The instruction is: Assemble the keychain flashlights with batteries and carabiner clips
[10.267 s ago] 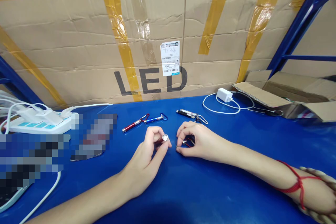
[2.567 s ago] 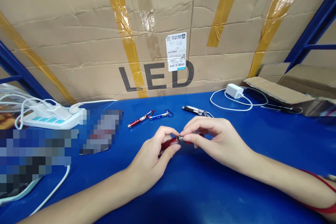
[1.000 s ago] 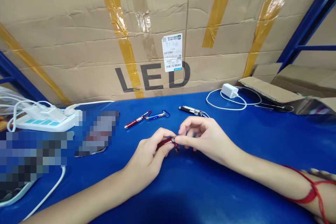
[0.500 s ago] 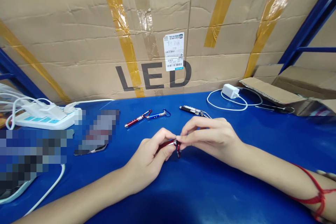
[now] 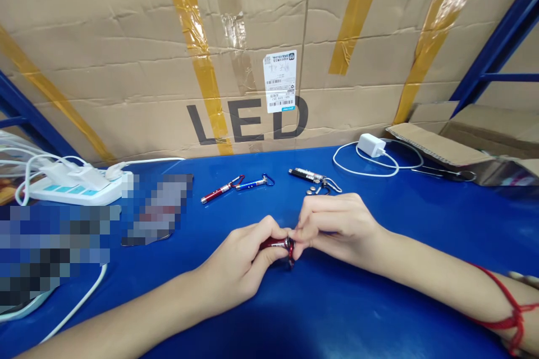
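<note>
Near the middle of the blue table, my left hand (image 5: 248, 255) is closed round a small red metal pen-like tube (image 5: 274, 243), which has a red clip hanging at its right end. My right hand (image 5: 337, 224) pinches at that same end, its fingertips touching the tube; whether they hold a small part is hidden. Behind my hands lie another red tube (image 5: 217, 194) and a blue tube (image 5: 251, 184), each with a clip. A black tube (image 5: 300, 174) and a silver one lie further right, beside several small round silver pieces (image 5: 313, 189).
A white power strip (image 5: 90, 193) with plugs and cables stands at the left, near a blurred phone-like object (image 5: 162, 210). A white charger (image 5: 370, 145) with its cable is at the back right, beside an open cardboard box (image 5: 438, 146). A large taped carton (image 5: 138, 78) stands behind.
Both hands have moved slightly toward me and to the right with the red tube. The small round pieces behind my right hand now show more clearly.
</note>
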A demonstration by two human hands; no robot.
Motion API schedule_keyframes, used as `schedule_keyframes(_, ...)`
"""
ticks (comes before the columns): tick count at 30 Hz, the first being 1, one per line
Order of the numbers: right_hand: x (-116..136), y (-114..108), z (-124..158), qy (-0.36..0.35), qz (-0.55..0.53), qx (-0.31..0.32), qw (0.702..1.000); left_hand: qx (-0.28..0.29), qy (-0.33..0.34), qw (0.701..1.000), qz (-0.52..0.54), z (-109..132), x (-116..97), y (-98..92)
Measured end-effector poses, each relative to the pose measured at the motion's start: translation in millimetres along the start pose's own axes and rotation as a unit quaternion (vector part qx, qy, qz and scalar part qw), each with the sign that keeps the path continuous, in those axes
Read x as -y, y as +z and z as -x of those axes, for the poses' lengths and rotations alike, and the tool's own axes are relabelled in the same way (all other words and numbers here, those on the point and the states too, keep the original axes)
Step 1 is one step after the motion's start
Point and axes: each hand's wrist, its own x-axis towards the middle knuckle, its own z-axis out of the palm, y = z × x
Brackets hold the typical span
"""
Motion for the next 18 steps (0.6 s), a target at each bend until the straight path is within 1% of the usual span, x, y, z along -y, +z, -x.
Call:
schedule_keyframes(3, 2, 3, -1, 0.050, -0.041, -0.021, 0.998, -0.017, 0.013, 0.999, -0.025, 0, 3, 1.0)
schedule_keyframes(6, 3, 5, -2, 0.099, -0.065, -0.020, 0.993, -0.038, 0.023, 0.997, -0.065, 0, 7, 2.3)
schedule_keyframes(10, 3, 6, -5, 0.145, -0.091, -0.021, 0.985, -0.064, 0.036, 0.992, -0.102, -1, 8, 3.7)
schedule_keyframes(13, 3, 5, -8, 0.190, -0.119, -0.019, 0.974, -0.071, 0.026, 0.993, -0.090, -1, 7, 3.8)
schedule_keyframes(16, 2, 2, -11, 0.249, -0.171, -0.011, 0.953, -0.076, 0.002, 0.995, -0.058, -1, 6, 3.1)
schedule_keyframes(18, 2, 0, -11, 0.275, -0.203, -0.007, 0.940, -0.086, -0.005, 0.995, -0.047, -1, 6, 2.3)
